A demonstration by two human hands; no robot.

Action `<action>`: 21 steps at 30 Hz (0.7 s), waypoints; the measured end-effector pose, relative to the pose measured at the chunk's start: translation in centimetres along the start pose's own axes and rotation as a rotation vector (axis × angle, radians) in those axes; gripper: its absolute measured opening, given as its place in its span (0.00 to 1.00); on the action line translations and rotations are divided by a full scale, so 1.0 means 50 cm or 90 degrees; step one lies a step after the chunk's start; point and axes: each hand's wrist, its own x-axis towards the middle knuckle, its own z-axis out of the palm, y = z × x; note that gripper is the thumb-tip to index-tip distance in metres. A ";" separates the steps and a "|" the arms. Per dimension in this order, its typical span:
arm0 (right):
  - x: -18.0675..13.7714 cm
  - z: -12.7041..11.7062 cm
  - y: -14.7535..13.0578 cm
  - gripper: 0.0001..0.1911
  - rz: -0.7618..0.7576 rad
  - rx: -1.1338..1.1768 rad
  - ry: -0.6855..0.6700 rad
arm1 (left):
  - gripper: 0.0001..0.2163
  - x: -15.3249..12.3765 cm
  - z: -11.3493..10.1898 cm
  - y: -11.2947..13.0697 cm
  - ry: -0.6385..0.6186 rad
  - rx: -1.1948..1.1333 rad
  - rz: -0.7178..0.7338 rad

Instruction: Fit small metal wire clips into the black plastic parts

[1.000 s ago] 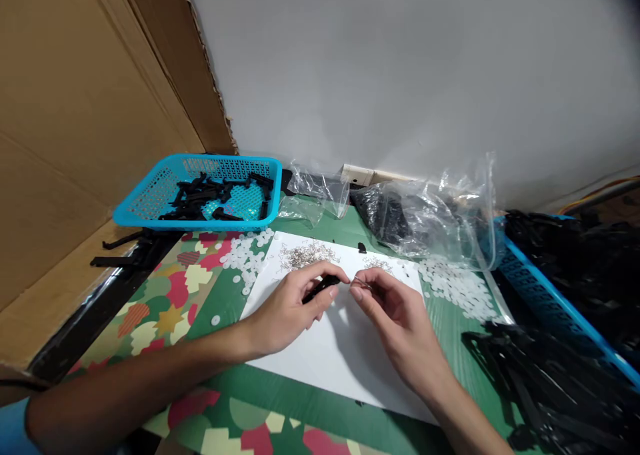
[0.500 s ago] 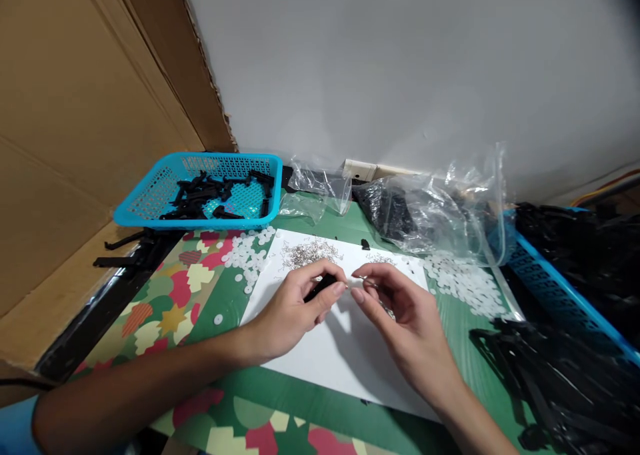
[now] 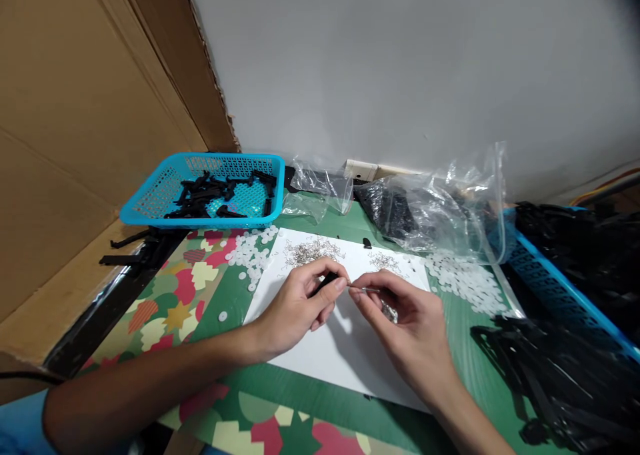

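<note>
Two bare hands meet over a white sheet on a green table. The left hand clamps a small black part between thumb and fingers, which hide most of it. The right hand pinches a thin metal pin, its tip at the left fingertips; whether pin and part touch cannot be told.

The pin could slip or spring loose, as the pinch on something so thin looks slight. Dropped, it might be lost among the wire bits heaped just behind the hands. A wide sweep could scatter the white discs beside the sheet's right edge.

The freest room is the bare near half of the sheet, below the hands. A wall closes the far side, with a clear bag before it. A blue basket stands far left; black pieces lie near the right forearm.
</note>
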 end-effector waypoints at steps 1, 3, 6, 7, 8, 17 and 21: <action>-0.001 0.001 0.000 0.05 -0.005 -0.004 0.003 | 0.16 0.000 0.000 0.000 0.000 0.001 0.000; -0.003 0.004 0.000 0.04 -0.013 -0.006 0.011 | 0.15 0.000 0.001 0.000 0.001 0.007 0.000; -0.006 0.006 -0.002 0.04 -0.029 -0.004 0.032 | 0.15 -0.002 0.001 -0.001 -0.003 0.012 0.001; -0.007 0.005 -0.003 0.05 -0.038 -0.008 0.042 | 0.14 -0.003 0.000 -0.001 -0.013 0.010 0.001; -0.007 0.004 -0.003 0.05 -0.049 -0.016 0.051 | 0.14 -0.003 0.000 -0.001 -0.026 0.005 0.002; -0.001 -0.023 0.002 0.04 -0.140 -0.131 0.061 | 0.27 0.004 -0.005 -0.006 -0.122 -0.092 -0.004; 0.001 -0.024 0.001 0.04 -0.158 -0.154 0.044 | 0.38 0.004 -0.004 -0.012 -0.120 -0.124 -0.033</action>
